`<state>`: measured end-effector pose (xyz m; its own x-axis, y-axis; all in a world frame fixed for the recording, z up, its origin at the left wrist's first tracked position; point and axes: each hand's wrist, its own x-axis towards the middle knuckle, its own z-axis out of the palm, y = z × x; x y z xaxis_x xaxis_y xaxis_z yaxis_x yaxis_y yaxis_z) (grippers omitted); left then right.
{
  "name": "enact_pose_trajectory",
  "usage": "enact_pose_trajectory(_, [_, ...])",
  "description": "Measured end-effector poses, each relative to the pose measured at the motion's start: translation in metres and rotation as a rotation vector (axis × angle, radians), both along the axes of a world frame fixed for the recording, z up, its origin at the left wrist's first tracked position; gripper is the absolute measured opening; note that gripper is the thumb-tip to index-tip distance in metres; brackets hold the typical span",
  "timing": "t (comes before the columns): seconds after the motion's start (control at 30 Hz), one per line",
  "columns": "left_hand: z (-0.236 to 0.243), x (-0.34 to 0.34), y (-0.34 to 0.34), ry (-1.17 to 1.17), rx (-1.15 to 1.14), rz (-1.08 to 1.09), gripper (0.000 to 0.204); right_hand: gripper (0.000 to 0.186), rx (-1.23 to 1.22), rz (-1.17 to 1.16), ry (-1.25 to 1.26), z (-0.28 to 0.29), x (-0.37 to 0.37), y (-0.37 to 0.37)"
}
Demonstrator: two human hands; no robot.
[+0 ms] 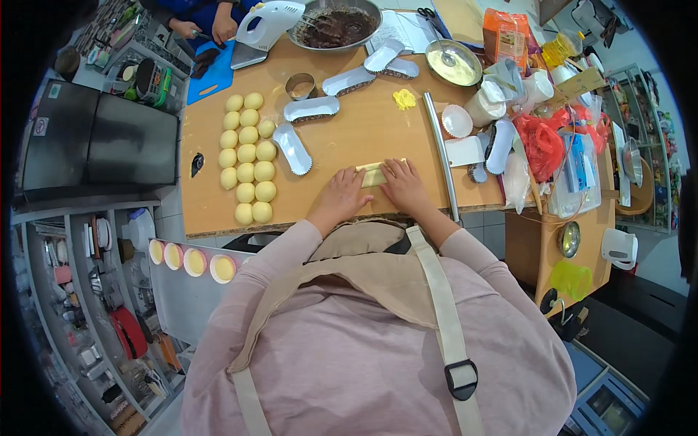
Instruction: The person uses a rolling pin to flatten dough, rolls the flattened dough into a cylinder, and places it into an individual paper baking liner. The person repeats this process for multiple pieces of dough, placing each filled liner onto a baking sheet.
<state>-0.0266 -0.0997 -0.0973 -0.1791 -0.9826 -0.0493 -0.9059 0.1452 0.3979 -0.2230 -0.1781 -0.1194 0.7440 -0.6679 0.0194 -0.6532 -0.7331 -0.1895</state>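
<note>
A pale dough strip [371,176] lies near the middle of the surface's near edge. The left hand [340,193] covers its left end, fingers close together; the right hand [404,186] covers the other, fingers slightly parted. Whether either pinches the dough, I cannot tell.

At the far edge, a big metal bowl [334,49] holds a dark brown mixture [347,27]; toward the far right corner, a smaller bowl [456,84] holds something pale yellow. Fluted paper cups [195,262] with pale yellow contents stand on a tray [174,298] below the near left corner.

Dough balls [246,152] line the left side of the wooden surface [349,138]. Grey shelves [80,283] stand farther left.

The big bowl's far rim is cut off; a co-worker's hand [225,27] shows by the far left corner, its tool hard to make out.
</note>
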Motion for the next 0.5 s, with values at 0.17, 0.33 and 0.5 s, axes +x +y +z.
enact_pose_trajectory(0.17, [-0.002,0.001,0.009,-0.049,-0.068,-0.047,0.069,0.054,-0.051,0.013,-0.126,0.001,-0.007,0.005])
enact_pose_trajectory(0.33, [0.006,0.001,0.005,-0.104,-0.212,0.005,0.070,0.052,-0.044,-0.124,-0.196,0.007,-0.010,0.001])
enact_pose_trajectory(0.5, [-0.004,0.003,0.007,0.026,-0.026,0.019,0.069,0.049,-0.010,-0.073,-0.170,0.004,-0.012,-0.006])
